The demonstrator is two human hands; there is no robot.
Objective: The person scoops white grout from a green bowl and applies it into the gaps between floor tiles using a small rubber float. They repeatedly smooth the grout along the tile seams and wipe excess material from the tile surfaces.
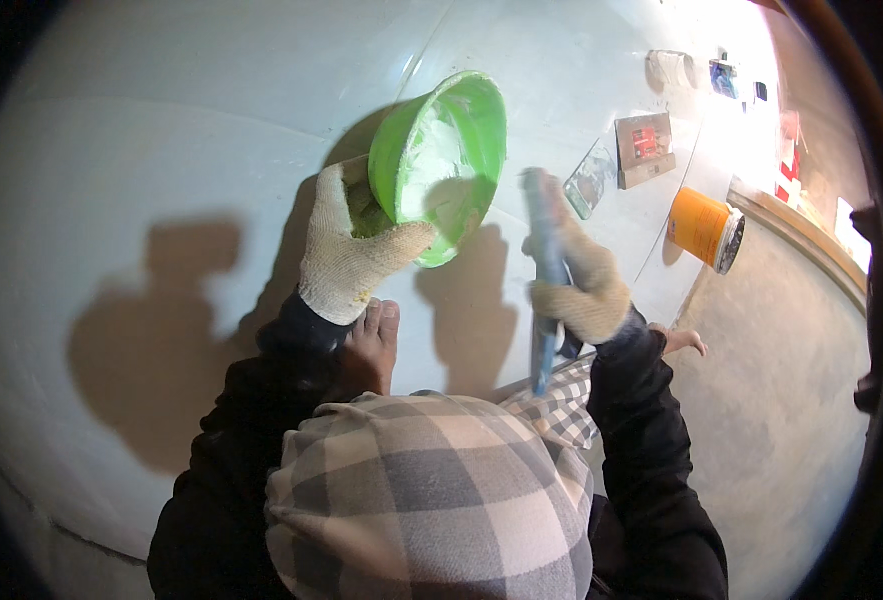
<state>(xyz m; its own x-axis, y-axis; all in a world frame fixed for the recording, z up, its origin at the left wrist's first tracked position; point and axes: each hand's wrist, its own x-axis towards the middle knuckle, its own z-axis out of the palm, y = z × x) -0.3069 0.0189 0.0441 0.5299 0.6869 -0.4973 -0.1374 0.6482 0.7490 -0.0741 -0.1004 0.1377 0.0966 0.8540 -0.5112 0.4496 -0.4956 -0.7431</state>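
Note:
My left hand (pixel 337 240), in a cream knitted glove, grips a bright green plastic basin (pixel 390 150) by its near side. The basin is tilted with its mouth toward the right, and whitish residue coats its inner wall. Something dark green and rough (pixel 367 212) shows between the gloved thumb and fingers; its kind is unclear. To the right of the basin, apart from it, my gloved right hand (pixel 587 285) is closed round a long, thin bluish tool (pixel 546 240). Motion smears the tool, so its kind cannot be made out.
A phone (pixel 590 180), a brown paper packet (pixel 646 150) and an orange tub (pixel 700 228) on its side lie to the right. Farther back stands a whitish cup-like thing (pixel 672 68). My bare foot (pixel 370 345) rests on the pale surface below the basin.

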